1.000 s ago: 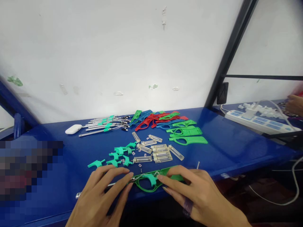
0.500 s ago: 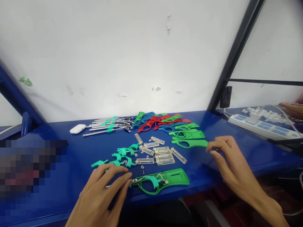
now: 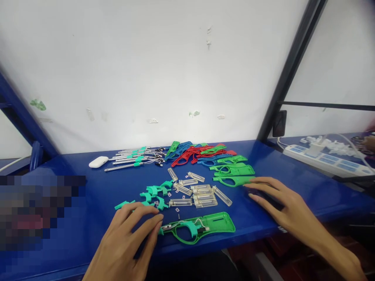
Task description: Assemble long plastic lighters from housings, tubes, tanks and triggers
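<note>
A green plastic gun-shaped shell (image 3: 211,224) with a teal trigger (image 3: 193,226) and thin wires lies near the front edge of the blue table (image 3: 88,187). My left hand (image 3: 129,238) rests flat at the shell's left end, fingers stretched out, fingertips on its nozzle. My right hand (image 3: 281,203) lies on the table to the right, fingers spread, its fingertips close to the nearest green shell (image 3: 233,180) of a pile. Neither hand holds anything.
Loose teal triggers (image 3: 152,193) and clear plastic tubes (image 3: 199,193) lie mid-table. Behind them are red, blue and green shells (image 3: 205,150), metal rods (image 3: 129,158) and a white earbud case (image 3: 98,161). A white power strip (image 3: 325,160) sits at right, beyond a black post (image 3: 287,74).
My right hand left the green shell, swung out to the right, then settled flat on the table by the green shell pile. My left hand stayed at the nozzle.
</note>
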Motion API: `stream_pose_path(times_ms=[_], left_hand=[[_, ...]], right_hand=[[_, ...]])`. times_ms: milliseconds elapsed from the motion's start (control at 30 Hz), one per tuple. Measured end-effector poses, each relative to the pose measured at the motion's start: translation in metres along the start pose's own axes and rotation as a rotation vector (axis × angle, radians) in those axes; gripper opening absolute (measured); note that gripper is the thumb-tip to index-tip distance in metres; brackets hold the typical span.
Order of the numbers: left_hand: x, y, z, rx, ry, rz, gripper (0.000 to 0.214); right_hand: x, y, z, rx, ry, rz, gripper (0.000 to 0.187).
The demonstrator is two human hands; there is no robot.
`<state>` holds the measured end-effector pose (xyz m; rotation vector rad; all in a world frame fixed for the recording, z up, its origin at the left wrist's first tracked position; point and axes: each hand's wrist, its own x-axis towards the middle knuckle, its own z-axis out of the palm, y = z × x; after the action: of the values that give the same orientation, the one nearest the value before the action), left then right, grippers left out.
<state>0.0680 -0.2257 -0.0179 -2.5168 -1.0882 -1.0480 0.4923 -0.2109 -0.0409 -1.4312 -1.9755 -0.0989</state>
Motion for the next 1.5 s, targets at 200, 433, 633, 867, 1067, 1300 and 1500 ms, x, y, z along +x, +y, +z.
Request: stream_pose_path(times_ms=[200, 433, 633, 867, 1067, 1300, 1500], left_hand=[[-0.007, -0.006, -0.007, 0.071, -0.003, -0.095, 0.039], [-0.014, -0.013, -0.019, 0.088, -0.035, -0.315, 0.077], [-0.011, -0.028, -0.013, 0.139, -0.001, -0.342, 0.083], [-0.009, -0.038, -0.006, 0.099, 0.030, -0.385, 0.064], [-0.013, -0.042, 0.000, 0.070, 0.049, -0.482, 0.056], [-0.013, -0.038, -0.006, 0.027, 0.038, -0.444, 0.044], [-0.013, -0.037, -0.012, 0.041, -0.043, -0.427, 0.036]], right_hand=[[0.000, -0.006, -0.004, -0.073, 0.028, -0.005, 0.070], [-0.001, 0.004, 0.006, -0.110, 0.044, 0.001, 0.080], [0.000, 0.011, 0.008, -0.150, 0.058, -0.047, 0.075], [0.032, -0.020, 0.000, -0.225, 0.207, -0.179, 0.034], [0.083, -0.072, 0.003, -0.082, -0.016, -0.437, 0.018], [0.119, -0.126, 0.017, 0.007, -0.383, -0.612, 0.012], [0.124, -0.145, 0.027, 0.016, -0.474, -0.731, 0.014]])
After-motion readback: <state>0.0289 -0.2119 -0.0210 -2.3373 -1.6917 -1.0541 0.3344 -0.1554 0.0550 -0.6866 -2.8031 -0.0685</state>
